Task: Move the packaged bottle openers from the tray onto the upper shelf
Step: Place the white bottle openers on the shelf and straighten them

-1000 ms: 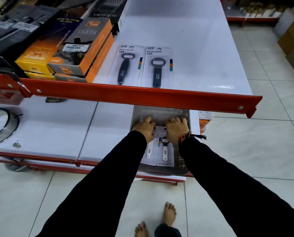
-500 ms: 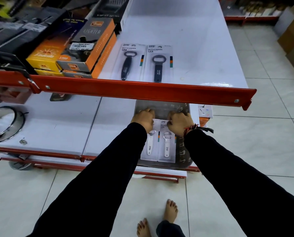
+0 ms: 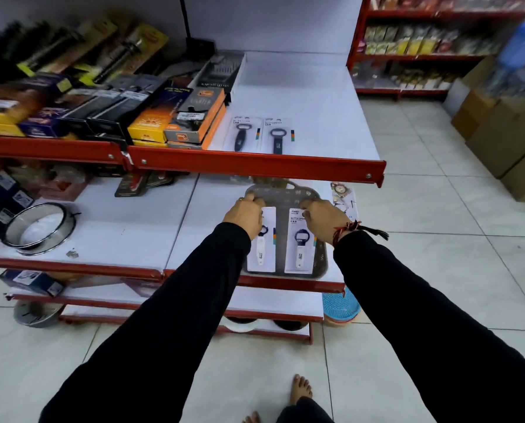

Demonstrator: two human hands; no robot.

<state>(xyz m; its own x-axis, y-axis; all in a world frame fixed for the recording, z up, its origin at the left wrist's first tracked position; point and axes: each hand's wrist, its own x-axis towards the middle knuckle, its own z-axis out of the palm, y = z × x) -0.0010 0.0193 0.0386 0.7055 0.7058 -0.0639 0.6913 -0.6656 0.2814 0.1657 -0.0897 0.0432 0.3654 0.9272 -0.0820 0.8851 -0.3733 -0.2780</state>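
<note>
Head view is showing two packaged bottle openers with white handles, one on the left [image 3: 261, 239] and one on the right [image 3: 299, 241], lying flat in the grey tray [image 3: 285, 193] on the lower shelf [image 3: 139, 236]. A second ago they were lying edge to edge under both hands; now they are sitting apart with a strip of bare tray between them, so the pair is being split into one card per hand. The left hand [image 3: 245, 215] is curling over the top of the left card and the right hand [image 3: 320, 219] over the top of the right card; fingers are bent and pressing on the card tops, but whether either card is truly pinched and lifted I cannot tell. Two dark-handled openers [image 3: 259, 135] are already lying side by side at the front of the upper shelf [image 3: 316, 117], so by my reading the task is about half done. The red front rail [image 3: 255, 163] of that shelf is overhanging the far end of the tray, so the cards will likely need drawing back toward the person before rising. To the right of the placed pair the white shelf is lying bare up to its end; stacked boxes [image 3: 191, 120] are crowding the left side.
</note>
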